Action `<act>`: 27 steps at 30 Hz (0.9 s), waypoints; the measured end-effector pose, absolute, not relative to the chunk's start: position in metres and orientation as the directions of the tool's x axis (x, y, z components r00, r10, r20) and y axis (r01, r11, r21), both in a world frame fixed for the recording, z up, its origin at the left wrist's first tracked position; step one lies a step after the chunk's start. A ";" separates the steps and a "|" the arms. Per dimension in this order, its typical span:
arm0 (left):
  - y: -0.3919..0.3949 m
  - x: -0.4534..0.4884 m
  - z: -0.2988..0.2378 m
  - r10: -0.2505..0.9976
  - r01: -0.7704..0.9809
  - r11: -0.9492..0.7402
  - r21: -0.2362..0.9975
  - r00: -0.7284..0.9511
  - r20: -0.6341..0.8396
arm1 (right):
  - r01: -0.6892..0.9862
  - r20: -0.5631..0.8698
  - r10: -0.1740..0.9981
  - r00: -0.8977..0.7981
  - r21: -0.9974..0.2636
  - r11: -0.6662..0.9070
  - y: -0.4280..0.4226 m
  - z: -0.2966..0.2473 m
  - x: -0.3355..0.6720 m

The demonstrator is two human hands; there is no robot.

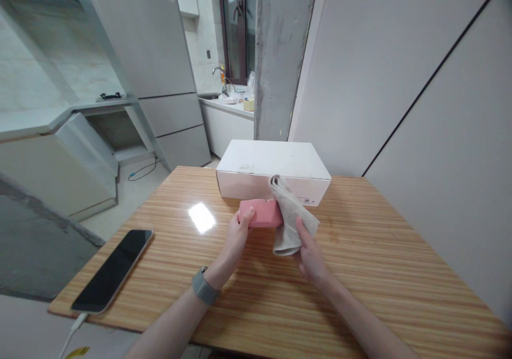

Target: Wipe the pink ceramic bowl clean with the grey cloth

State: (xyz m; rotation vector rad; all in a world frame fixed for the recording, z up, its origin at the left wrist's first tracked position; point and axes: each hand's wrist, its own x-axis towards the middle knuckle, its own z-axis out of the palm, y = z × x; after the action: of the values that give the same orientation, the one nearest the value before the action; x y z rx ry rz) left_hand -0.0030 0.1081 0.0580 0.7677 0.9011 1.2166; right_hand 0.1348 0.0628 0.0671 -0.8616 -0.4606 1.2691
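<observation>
My left hand grips the left end of a pink case, holding it just above the wooden table; a grey watch sits on that wrist. My right hand holds a grey cloth pressed over the right end of the pink case. The cloth drapes down over my right fingers. Both hands are closed around what they hold.
A white box stands on the table right behind the hands. A black phone with a white cable lies at the table's left corner. White walls close the right side; a grey pillar, a fridge and a kitchen counter stand beyond.
</observation>
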 end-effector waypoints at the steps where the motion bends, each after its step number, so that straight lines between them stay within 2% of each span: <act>1: 0.109 -0.003 0.056 0.976 -0.465 0.213 0.859 0.140 -0.167 | -0.633 -0.167 0.941 0.294 -0.772 0.061 0.063 0.067 0.136; 5: 0.107 0.000 0.051 0.946 -0.519 0.275 0.809 0.298 -0.131 | -0.639 -0.205 0.895 0.397 -0.761 0.110 0.071 0.068 0.151; 8: 0.103 0.002 0.051 0.949 -0.486 0.231 0.843 0.303 -0.085 | -0.657 -0.218 0.883 0.416 -0.743 0.126 0.076 0.071 0.161; 12: 0.097 0.003 0.055 0.978 -0.466 0.080 0.881 0.209 0.021 | -0.690 -0.249 0.907 0.340 -0.721 0.061 0.074 0.075 0.163; 18: 0.093 0.001 0.060 0.894 -0.531 0.183 0.828 0.441 0.085 | -0.681 -0.230 0.946 0.227 -0.732 -0.015 0.067 0.077 0.155; 20: 0.094 0.000 0.062 0.903 -0.503 0.166 0.848 0.422 0.073 | -0.661 -0.219 0.947 0.234 -0.750 -0.010 0.065 0.076 0.154; 27: 0.099 -0.004 0.065 0.963 -0.310 -0.069 0.948 0.226 0.144 | -0.646 -0.210 0.937 0.278 -0.763 0.021 0.064 0.074 0.150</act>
State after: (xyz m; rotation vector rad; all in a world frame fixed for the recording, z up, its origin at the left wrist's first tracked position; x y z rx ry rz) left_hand -0.0039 0.0988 0.0650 1.1662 0.7527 1.2304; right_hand 0.1498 0.0636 0.0738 -0.8982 -0.4050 1.2808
